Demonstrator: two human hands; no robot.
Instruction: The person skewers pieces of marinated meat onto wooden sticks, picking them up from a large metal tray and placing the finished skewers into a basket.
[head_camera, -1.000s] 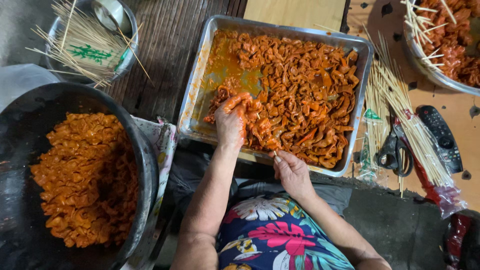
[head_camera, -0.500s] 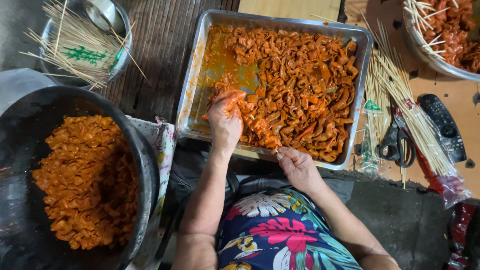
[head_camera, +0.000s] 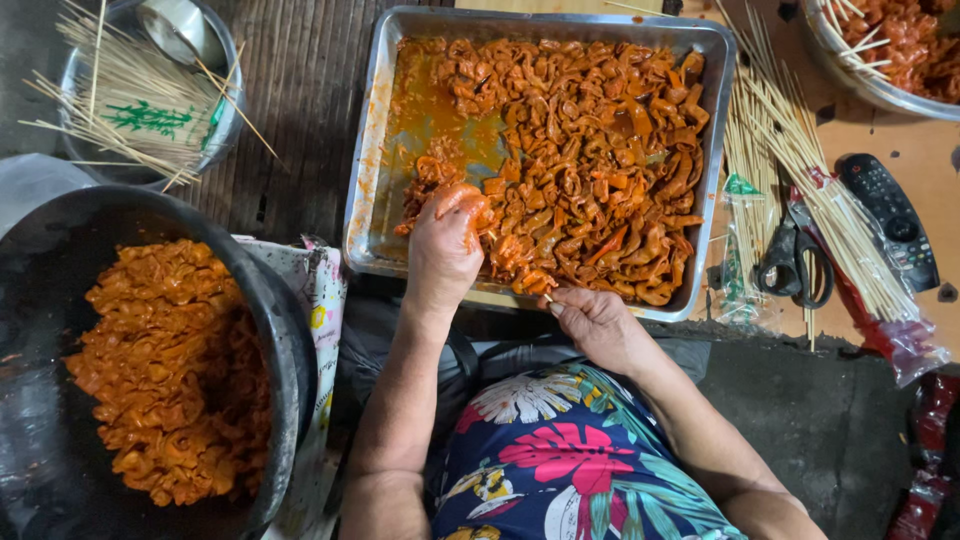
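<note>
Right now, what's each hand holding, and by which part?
Left hand grips marinated meat pieces in the metal tray, fingers closed over them. Right hand pinches a thin skewer near its end, at the tray's front rim.

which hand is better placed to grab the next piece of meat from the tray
Probably the left hand: it is already over the metal tray, fingers in the sauced meat. The right hand sits at the tray's near edge, pinching a skewer.

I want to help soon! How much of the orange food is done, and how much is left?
Done: part of the metal tray is bare but for sauce. In hand: the left hand presses into the orange pieces, while the right hand pinches a thin skewer at the tray's near edge. Left: most of the tray is full, the black bowl holds more, and many bamboo skewers lie unused.
</note>
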